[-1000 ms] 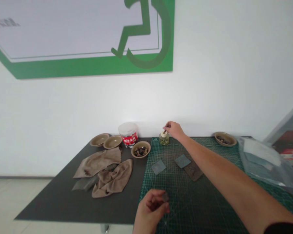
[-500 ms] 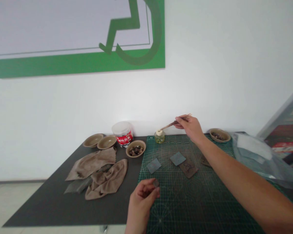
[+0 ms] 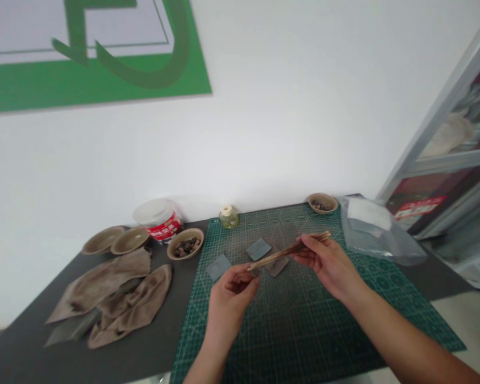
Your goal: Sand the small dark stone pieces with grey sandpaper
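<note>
My left hand (image 3: 230,301) pinches a small dark stone (image 3: 255,272) between thumb and fingertips above the cutting mat. My right hand (image 3: 330,264) is closed around several thin wooden sticks (image 3: 284,253). One stick points left, and its pale tip lies at the stone; whether it touches cannot be made out. Under and behind the hands lie two grey-blue square sheets (image 3: 258,249) and a brown square piece (image 3: 277,266), partly hidden by the sticks. A small glass bottle (image 3: 229,217) with a cream top stands at the mat's back edge.
A bowl of stones (image 3: 201,238) and a red-labelled plastic tub (image 3: 157,214) stand left of the green mat (image 3: 304,325), near two shallow bowls (image 3: 103,239). Brown cloths (image 3: 136,309) lie in front. At the back right are another stone bowl (image 3: 322,211) and a clear bag (image 3: 388,240).
My right hand has brought the sticks away from the bottle, down and toward me, to the stone in my left hand. The view has turned to the right.
</note>
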The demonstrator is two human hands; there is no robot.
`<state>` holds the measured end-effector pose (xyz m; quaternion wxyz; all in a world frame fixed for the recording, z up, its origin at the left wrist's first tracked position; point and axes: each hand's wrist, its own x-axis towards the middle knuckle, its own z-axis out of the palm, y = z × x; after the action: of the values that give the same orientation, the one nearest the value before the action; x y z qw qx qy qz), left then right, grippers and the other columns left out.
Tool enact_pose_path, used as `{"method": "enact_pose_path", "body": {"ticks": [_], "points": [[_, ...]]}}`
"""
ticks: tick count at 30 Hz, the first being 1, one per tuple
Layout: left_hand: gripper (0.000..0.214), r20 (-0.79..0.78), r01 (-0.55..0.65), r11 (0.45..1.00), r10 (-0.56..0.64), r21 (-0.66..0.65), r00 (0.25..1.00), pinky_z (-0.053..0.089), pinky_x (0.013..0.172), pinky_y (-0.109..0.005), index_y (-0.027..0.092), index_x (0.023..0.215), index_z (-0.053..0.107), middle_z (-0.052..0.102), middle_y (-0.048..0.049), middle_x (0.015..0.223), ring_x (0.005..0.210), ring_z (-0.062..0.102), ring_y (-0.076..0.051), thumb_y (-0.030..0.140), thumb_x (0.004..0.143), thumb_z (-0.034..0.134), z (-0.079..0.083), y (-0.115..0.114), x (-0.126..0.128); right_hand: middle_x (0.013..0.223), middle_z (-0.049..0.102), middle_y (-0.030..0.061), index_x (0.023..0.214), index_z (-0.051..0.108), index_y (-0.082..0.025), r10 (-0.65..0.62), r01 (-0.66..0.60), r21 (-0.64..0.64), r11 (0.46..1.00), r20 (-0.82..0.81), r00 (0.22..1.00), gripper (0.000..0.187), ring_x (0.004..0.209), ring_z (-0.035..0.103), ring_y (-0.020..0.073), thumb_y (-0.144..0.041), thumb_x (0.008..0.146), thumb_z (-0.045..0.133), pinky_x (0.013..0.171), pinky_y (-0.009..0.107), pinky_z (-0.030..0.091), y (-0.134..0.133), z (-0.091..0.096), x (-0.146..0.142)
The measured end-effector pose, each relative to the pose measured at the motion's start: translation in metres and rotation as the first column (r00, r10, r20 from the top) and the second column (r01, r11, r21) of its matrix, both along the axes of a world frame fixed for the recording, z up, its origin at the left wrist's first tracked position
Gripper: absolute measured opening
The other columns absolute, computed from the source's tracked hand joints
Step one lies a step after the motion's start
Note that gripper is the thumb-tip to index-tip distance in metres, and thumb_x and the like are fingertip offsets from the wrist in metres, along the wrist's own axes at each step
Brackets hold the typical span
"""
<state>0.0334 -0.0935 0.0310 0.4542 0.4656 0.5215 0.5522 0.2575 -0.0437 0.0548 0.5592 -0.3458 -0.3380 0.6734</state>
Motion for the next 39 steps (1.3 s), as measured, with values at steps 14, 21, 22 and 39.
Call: {"method": "enact_pose_path", "body": {"ticks": [14, 21, 22, 39], "points": [[0.034, 0.030, -0.003, 1.000, 0.003, 0.008, 1.000, 0.049, 0.061, -0.021, 0.015, 0.096, 0.068, 0.065, -0.0012, 0.072, 0.066, 0.061, -0.013, 0.024, 0.066, 0.079, 0.002, -0.006, 0.015, 0.087, 0.075, 0.0076, 0.086, 0.073, -0.018, -0.010, 0.010, -0.022, 1.000, -0.027, 1.000, 0.021, 0.075, 0.072, 0.0206, -0.035, 0.075, 0.077, 0.062, 0.028, 0.061, -0.002, -0.013, 0.017], [0.032, 0.035, -0.013, 1.000, 0.013, 0.007, 0.999, 0.048, 0.061, -0.021, 0.016, 0.094, 0.068, 0.062, 0.0012, 0.069, 0.064, 0.060, -0.012, 0.024, 0.065, 0.079, 0.001, -0.012, 0.009, 0.084, 0.075, 0.0064, 0.086, 0.072, -0.017, -0.005, 0.005, -0.041, 0.999, -0.013, 1.000, 0.021, 0.071, 0.072, 0.0195, -0.035, 0.075, 0.077, 0.059, 0.027, 0.061, -0.004, -0.015, 0.013], [0.032, 0.039, -0.016, 1.000, 0.016, 0.008, 0.999, 0.048, 0.061, -0.021, 0.016, 0.094, 0.068, 0.061, 0.0015, 0.068, 0.064, 0.059, -0.012, 0.024, 0.065, 0.079, 0.001, -0.013, 0.008, 0.083, 0.075, 0.0066, 0.086, 0.072, -0.017, -0.003, 0.003, -0.045, 0.999, -0.008, 1.000, 0.021, 0.070, 0.071, 0.0193, -0.035, 0.075, 0.077, 0.059, 0.027, 0.061, -0.004, -0.016, 0.011], [0.028, -0.015, -0.072, 0.994, 0.071, -0.081, 0.997, 0.045, 0.057, -0.020, 0.017, 0.086, 0.071, 0.060, 0.0019, 0.063, 0.060, 0.058, -0.011, 0.023, 0.060, 0.079, -0.019, -0.035, -0.039, 0.086, 0.073, 0.0042, 0.087, 0.068, -0.017, -0.183, 0.121, 0.367, 0.922, 0.137, 0.974, 0.030, 0.075, 0.071, 0.0172, -0.044, 0.076, 0.073, 0.072, 0.030, 0.061, 0.100, 0.031, -0.072]]}}
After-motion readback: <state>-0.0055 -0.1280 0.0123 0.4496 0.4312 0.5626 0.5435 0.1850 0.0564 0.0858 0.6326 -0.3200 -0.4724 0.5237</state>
